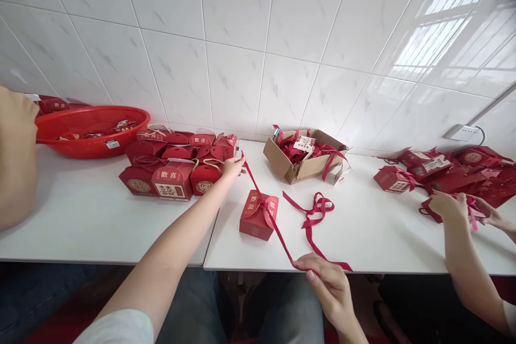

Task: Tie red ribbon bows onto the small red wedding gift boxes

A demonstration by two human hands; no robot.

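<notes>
Red box (253,227): upright on the white table (226,247), between your hands, top flaps meeting.
Ribbon (281,237): crosses the flaps at what looks like a knot; taut both ways.
Left hand (233,166): fingers pinched on the far end.
Right hand (328,285): thumb and fingertips pinch the near end, at the table's front edge.
Drag risk: no hand steadies the box, so an uneven pull could slide or tip it.
Crease risk: pulling too hard could buckle the flaps under the knot.
Tangle risk: loose ribbon (311,222) trails beside your right hand; your wrist could snag it.
Singles: one box between your hands, one carton (278,161), one red basket (92,146).
Box cluster (171,180): three in front; those behind overlap too much to count.
Loose strands: one tangle; you can't tell if it's one length.
Co-worker's hands (447,207): two, at right.
</notes>
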